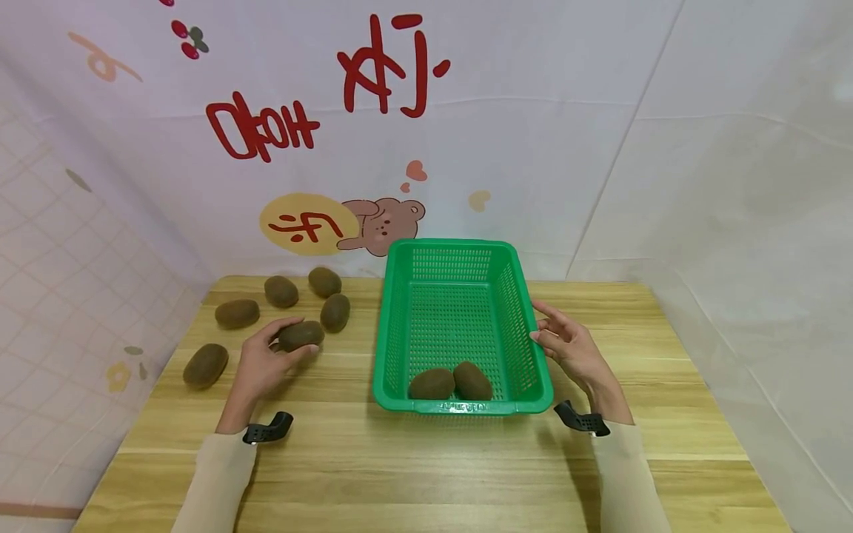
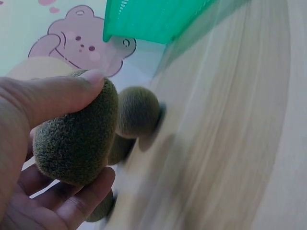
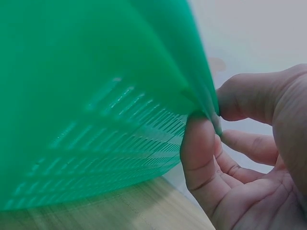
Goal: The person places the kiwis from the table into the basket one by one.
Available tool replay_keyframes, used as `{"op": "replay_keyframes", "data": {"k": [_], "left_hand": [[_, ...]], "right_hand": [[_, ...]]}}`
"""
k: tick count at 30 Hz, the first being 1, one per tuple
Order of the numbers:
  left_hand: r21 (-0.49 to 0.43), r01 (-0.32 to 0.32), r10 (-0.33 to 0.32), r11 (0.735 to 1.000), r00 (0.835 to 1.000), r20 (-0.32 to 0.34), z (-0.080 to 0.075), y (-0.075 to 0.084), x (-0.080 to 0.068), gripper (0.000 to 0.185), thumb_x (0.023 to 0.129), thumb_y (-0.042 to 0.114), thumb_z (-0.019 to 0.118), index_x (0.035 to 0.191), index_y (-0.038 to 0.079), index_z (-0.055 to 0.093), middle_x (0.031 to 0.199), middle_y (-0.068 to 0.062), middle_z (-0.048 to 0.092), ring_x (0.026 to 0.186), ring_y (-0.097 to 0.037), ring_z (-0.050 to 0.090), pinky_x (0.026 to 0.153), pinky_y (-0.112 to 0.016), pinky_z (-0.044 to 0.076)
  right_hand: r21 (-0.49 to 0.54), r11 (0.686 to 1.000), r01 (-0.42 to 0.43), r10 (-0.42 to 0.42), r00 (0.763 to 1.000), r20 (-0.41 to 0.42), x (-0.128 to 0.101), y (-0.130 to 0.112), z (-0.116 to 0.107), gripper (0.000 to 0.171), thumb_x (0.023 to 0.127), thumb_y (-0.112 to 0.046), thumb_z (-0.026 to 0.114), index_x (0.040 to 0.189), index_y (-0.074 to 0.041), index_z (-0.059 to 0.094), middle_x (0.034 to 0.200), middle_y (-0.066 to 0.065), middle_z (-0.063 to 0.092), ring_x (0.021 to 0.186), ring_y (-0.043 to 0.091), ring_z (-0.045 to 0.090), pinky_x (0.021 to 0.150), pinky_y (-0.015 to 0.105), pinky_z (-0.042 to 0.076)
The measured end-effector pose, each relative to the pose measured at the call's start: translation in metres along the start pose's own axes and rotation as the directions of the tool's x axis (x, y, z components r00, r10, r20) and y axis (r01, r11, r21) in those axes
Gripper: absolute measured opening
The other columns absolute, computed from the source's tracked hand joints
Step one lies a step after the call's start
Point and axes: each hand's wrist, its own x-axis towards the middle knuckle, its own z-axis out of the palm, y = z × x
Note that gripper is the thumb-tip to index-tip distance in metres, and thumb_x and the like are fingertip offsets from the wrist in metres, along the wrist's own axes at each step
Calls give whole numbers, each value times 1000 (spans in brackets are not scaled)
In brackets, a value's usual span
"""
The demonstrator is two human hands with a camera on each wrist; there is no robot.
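Observation:
My left hand [image 1: 292, 340] grips a brown fuzzy kiwi [image 1: 303, 333] just above the table, left of a green plastic basket [image 1: 460, 252]. The left wrist view shows that kiwi [image 2: 76, 139] held between my thumb [image 2: 57, 96] and curled fingers, with another kiwi [image 2: 138, 111] lying just behind it. My right hand [image 1: 541, 329] is at the basket's right rim. In the right wrist view, thumb and forefinger [image 3: 201, 153] pinch the rim of the basket [image 3: 96, 96]. Two kiwis [image 1: 431, 383] [image 1: 472, 380] lie inside at the near end.
Several more kiwis lie loose on the wooden table [image 1: 413, 466] at the back left, among them one [image 1: 236, 314] and one [image 1: 205, 366] near the left edge. A white printed curtain [image 1: 466, 148] closes off the back and sides.

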Motion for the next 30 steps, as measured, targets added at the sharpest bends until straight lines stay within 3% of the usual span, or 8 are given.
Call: {"op": "replay_keyframes", "data": {"k": [3,8,10,18,26,30], "left_hand": [[-22,-20,20,1000,1000,-1,3,5,1,62,87,29,85,142,11,61,140,-13,62,118,-29,64,81,-7,49],[-41,-55,54,998,998,-17,10,12,5,60,85,27,86,139,11,64,136,-11,65,110,-3,62,84,-7,51],[-49,-65,65,997,998,-18,13,15,6,60,85,27,87,138,10,64,135,-12,66,108,1,61,84,-7,51],[-78,-112,111,991,994,-19,24,28,8,58,83,22,88,135,10,66,134,-13,66,115,-25,64,84,-6,50],[-56,-145,144,988,989,-26,31,40,8,57,84,22,87,136,13,66,136,-12,66,114,-24,64,85,-5,47],[-76,-140,140,987,990,-15,33,45,10,56,86,18,85,138,11,64,138,-14,64,117,-29,64,88,-11,51]], "right_hand": [[5,1000,-2,2,1000,-3,0,1,0,68,102,-14,66,162,-15,33,119,8,58,93,8,63,79,22,58],[-2,1000,5,-5,1000,-10,1,3,0,68,101,-15,66,161,-15,34,116,6,57,89,7,59,74,20,54],[4,1000,7,-7,1000,-9,1,3,0,68,101,-15,66,161,-15,34,115,4,57,90,6,59,74,19,55],[24,1000,16,-16,1000,-5,3,5,0,68,101,-12,66,161,-14,34,113,1,58,89,6,60,73,17,55],[15,1000,19,-19,1000,4,3,7,-1,69,101,-14,67,161,-14,33,117,6,57,88,7,58,71,18,51],[12,1000,17,-17,1000,3,2,7,-1,69,101,-14,67,162,-14,33,116,5,56,88,7,58,72,19,52]]}}
